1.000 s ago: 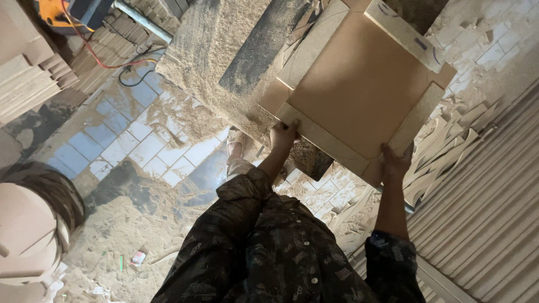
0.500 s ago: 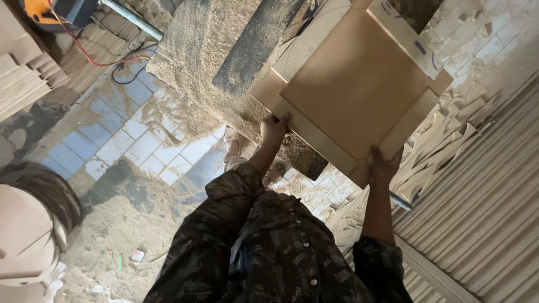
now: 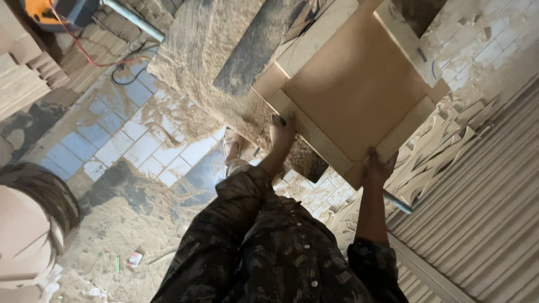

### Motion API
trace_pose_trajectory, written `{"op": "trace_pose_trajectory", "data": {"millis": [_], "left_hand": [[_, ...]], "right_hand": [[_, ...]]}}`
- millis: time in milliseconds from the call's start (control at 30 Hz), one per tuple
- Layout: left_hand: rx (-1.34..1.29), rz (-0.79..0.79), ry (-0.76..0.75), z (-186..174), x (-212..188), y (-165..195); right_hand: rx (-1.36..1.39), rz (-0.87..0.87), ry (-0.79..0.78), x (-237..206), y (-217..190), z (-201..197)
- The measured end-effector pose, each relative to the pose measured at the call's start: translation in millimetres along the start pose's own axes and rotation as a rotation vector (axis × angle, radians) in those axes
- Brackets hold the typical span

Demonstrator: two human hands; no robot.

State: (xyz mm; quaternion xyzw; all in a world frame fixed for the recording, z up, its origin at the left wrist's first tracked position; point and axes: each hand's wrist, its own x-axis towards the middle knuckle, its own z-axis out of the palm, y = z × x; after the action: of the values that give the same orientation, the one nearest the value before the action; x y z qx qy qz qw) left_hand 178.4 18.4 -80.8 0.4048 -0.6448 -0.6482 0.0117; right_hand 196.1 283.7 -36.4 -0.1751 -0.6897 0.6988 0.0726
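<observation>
I hold a square tan fibreboard panel with lighter strips framing its edges, out in front of me at a tilt. My left hand grips the near left edge strip. My right hand grips the near corner, fingers curled over the strip. My dark patterned sleeves and shirt fill the lower middle of the view. The panel's far edge lies over a sawdust-covered workbench.
Another person's head is at the lower left. Sawdust heaps cover the blue-and-white tiled floor. Wooden offcuts pile up against a corrugated metal shutter at right. An orange power tool and stacked boards are at the top left.
Both hands keep their grip on the panel. It has barely shifted; my right hand and the near corner have moved slightly to the left.
</observation>
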Motion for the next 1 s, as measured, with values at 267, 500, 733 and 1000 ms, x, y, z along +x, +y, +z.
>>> {"op": "trace_pose_trajectory", "data": {"millis": [267, 500, 733, 1000], "left_hand": [[0.247, 0.026, 0.075, 16, 18, -4], [0.222, 0.106, 0.098, 31, 37, -2], [0.229, 0.097, 0.085, 51, 61, 6], [0.211, 0.193, 0.063, 98, 113, 73]], "right_hand": [[-0.065, -0.003, 0.085, -5, 11, 13], [0.033, -0.01, 0.069, 11, 21, 19], [-0.045, -0.007, 0.119, 41, 26, 21], [-0.009, -0.054, 0.141, 93, -7, 59]]}}
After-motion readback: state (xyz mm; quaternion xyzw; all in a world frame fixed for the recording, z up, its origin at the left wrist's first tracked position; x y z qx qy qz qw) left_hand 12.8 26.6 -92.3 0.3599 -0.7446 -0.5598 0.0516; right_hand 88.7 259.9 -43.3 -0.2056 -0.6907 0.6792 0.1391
